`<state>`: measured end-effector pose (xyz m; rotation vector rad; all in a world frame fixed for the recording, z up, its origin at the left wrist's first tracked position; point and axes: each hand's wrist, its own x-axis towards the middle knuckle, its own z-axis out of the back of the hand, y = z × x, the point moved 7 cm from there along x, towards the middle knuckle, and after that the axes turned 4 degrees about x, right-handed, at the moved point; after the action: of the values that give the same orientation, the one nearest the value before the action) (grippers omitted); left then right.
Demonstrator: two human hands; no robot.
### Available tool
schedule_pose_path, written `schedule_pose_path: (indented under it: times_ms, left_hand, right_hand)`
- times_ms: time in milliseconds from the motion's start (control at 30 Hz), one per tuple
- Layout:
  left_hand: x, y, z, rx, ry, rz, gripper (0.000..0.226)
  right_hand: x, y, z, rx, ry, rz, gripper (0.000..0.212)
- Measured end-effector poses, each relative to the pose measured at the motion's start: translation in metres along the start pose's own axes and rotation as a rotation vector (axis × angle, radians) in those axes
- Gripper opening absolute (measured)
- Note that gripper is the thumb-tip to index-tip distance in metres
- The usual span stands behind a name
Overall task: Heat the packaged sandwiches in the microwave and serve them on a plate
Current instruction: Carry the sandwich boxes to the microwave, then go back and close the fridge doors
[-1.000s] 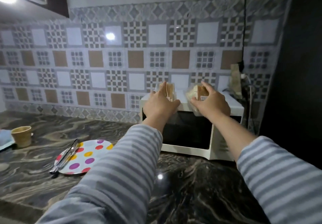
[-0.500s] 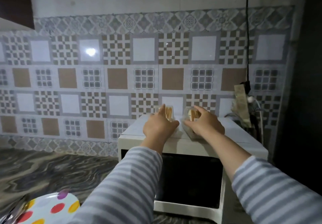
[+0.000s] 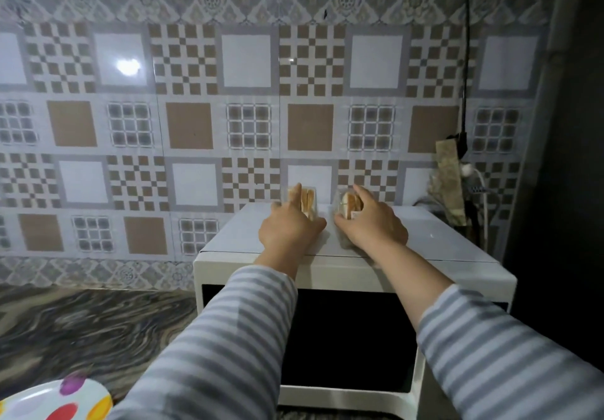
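Note:
Two packaged sandwiches in clear plastic stand on top of the white microwave (image 3: 425,240), whose dark door is closed. My left hand (image 3: 289,227) grips the left sandwich pack (image 3: 309,200), with the index finger lying up along its side. Around the right sandwich pack (image 3: 349,204) my right hand (image 3: 372,223) is wrapped from the right. Both packs are partly hidden behind my fingers. Only the rim of the polka-dot plate (image 3: 55,400) shows at the bottom left on the counter.
The patterned tile wall rises right behind the microwave. A black cable (image 3: 465,60) hangs down at the right to a plug and a brown packet (image 3: 449,184) beside the microwave. A dark marbled counter (image 3: 81,328) spreads to the left.
The view has drawn closer to the microwave and tilted up, so the plate has slid nearly out of frame. Both hands stay on the sandwich packs on top.

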<state>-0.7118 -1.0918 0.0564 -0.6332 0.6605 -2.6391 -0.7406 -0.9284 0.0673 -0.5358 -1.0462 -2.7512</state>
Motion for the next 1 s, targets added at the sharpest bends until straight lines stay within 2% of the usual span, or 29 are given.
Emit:
schedule_pose_path:
  times_ms: [133, 333, 433, 600, 767, 867, 1000]
  left_hand:
    - [-0.008, -0.002, 0.014, 0.027, -0.039, -0.014, 0.072]
    - [-0.055, -0.010, 0.040, 0.119, -0.202, -0.118, 0.053]
    - [-0.087, -0.010, 0.041, 0.152, -0.186, -0.167, 0.050]
    - [-0.157, 0.004, 0.031, 0.134, -0.055, -0.195, 0.046]
    - [-0.238, 0.027, 0.009, 0.147, 0.092, -0.245, 0.041]
    - [-0.297, 0.048, -0.013, 0.141, 0.237, -0.244, 0.040]
    - [-0.379, 0.060, -0.040, 0.185, 0.470, -0.294, 0.039]
  right_hand:
    - [-0.005, -0.001, 0.007, -0.042, 0.012, -0.006, 0.072]
    - [-0.039, 0.003, 0.024, -0.132, -0.025, 0.088, 0.054]
    - [-0.073, 0.004, 0.032, -0.157, -0.038, 0.127, 0.048]
    - [-0.150, -0.011, 0.039, -0.194, -0.007, 0.107, 0.042]
    - [-0.241, -0.052, 0.034, -0.243, 0.056, -0.048, 0.041]
    - [-0.305, -0.081, 0.026, -0.288, 0.115, -0.159, 0.028]
    - [-0.395, -0.120, 0.027, -0.316, 0.259, -0.335, 0.032]
